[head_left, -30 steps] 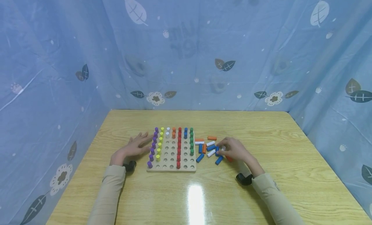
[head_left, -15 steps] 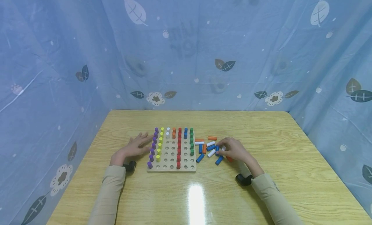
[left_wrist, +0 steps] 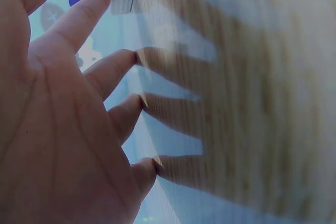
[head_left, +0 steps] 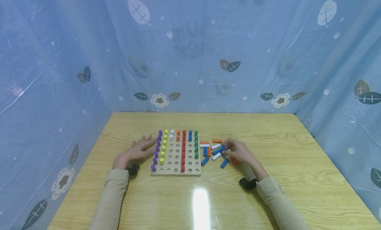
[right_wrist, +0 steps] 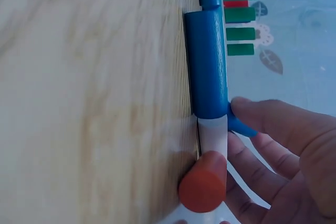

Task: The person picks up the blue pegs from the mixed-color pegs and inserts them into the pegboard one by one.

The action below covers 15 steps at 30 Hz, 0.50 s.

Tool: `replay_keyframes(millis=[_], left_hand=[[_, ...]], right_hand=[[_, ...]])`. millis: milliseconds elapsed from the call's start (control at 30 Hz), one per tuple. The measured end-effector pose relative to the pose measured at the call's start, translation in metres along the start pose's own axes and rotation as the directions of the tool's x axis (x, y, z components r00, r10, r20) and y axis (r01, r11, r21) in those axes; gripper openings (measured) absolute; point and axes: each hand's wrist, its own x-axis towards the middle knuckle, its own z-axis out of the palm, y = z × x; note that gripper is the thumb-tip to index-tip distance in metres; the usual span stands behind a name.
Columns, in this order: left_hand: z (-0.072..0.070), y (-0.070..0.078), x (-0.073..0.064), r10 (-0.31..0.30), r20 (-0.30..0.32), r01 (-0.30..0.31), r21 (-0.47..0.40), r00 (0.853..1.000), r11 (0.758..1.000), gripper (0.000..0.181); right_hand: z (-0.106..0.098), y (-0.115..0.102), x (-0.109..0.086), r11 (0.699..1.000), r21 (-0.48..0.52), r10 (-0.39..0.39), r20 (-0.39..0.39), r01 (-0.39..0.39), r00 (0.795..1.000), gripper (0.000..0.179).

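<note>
A wooden pegboard carries upright coloured pegs in columns, including full purple and red ones. My left hand lies spread beside its left edge. In the left wrist view, the left fingertips touch the tabletop, one of them right at the board's side. My right hand pinches a blue peg between thumb and fingers, over the loose pegs to the right of the board. In the right wrist view, that blue peg shows partly behind the thumb, beyond a lying blue peg and an orange-red peg.
Loose pegs lie between board and right hand: an orange peg at the back, a white peg, a blue peg near the board, and several others. A blue patterned curtain surrounds the table's back and sides.
The right hand has risen slightly, away from the table's front, and the blue peg has moved up with it. The left hand and the pegs on the board have stayed in place.
</note>
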Motion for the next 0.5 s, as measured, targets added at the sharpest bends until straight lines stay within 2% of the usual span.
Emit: replay_keyframes(millis=[300, 500], left_hand=[[-0.0009, 0.0, -0.0003, 0.004, 0.012, -0.004, 0.014, 1.0, 1.0, 0.062], [-0.0011, -0.0001, -0.0003, 0.013, 0.012, -0.013, 0.006, 1.0, 1.0, 0.061]], right_hand=[[0.0016, 0.0025, 0.002, 0.989, 0.147, 0.037, 0.001, -0.037, 0.999, 0.026], [-0.0004, -0.0039, 0.0045, 0.987, 0.158, 0.021, -0.008, -0.019, 1.0, 0.028]])
